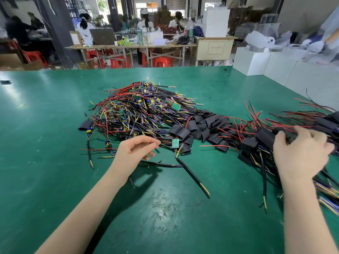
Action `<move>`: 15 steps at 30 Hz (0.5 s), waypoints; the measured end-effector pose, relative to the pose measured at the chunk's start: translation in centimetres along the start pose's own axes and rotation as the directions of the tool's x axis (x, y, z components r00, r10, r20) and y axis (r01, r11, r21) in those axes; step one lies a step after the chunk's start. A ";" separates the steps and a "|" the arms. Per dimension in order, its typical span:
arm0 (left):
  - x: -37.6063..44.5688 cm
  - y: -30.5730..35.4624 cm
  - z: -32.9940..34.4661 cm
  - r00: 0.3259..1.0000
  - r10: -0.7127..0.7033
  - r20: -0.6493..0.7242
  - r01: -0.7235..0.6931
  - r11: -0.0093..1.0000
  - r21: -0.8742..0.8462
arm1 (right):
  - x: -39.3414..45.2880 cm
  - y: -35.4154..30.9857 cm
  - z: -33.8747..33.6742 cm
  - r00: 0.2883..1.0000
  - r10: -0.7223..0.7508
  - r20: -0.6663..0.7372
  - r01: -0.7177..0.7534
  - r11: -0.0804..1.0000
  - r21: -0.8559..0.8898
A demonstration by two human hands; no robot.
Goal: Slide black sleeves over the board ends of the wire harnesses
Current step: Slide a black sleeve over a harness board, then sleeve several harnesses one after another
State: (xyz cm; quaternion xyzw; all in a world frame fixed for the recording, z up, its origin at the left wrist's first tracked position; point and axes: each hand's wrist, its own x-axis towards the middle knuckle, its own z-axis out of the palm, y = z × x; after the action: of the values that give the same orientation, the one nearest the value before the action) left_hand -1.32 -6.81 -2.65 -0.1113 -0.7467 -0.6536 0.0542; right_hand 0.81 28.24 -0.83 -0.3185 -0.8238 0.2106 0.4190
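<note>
A big tangle of wire harnesses [139, 109] with small green boards lies in the middle of the green table [45, 134]. Loose black sleeves [201, 125] are heaped just right of it. Harnesses with sleeves on them [260, 142] pile up at the right. My left hand [135, 149] hovers over the near edge of the tangle, its fingers loosely curled, fingertips close to a harness with a green board [175, 143]; whether they pinch its wires is unclear. My right hand [300, 149] rests on the sleeved pile, fingers bent over the bundle.
A lone black sleeve [85, 125] lies left of the tangle. White boxes [286, 66] line the table's far right edge. Beyond the table stand benches, red stools [163, 61] and several seated people.
</note>
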 end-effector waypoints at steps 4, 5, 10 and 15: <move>0.1 -0.1 -0.3 1.000 -0.003 -0.024 0.003 1.000 -0.016 | -1.4 -2.3 0.1 0.929 -0.329 -0.169 0.359 0.910 0.205; 0.2 -0.2 -0.3 1.000 -0.003 -0.027 0.003 1.000 -0.011 | -2.2 -3.3 0.2 0.909 -0.391 -0.143 0.416 0.866 0.278; 0.5 -0.7 -0.5 0.996 0.021 -0.081 -0.011 0.992 0.122 | -7.4 -6.5 2.0 0.663 -0.706 0.249 0.543 0.682 0.490; 0.6 -1.2 -0.9 0.971 0.174 -0.163 -0.092 0.905 0.414 | -9.8 -6.4 4.5 0.404 -0.736 0.543 0.657 0.647 0.388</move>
State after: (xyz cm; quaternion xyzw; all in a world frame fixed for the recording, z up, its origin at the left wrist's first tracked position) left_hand -2.26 -7.78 -3.57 -0.0836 -0.8470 -0.4878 0.1941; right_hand -0.77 16.42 -4.89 0.1749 -0.9573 0.1604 0.1649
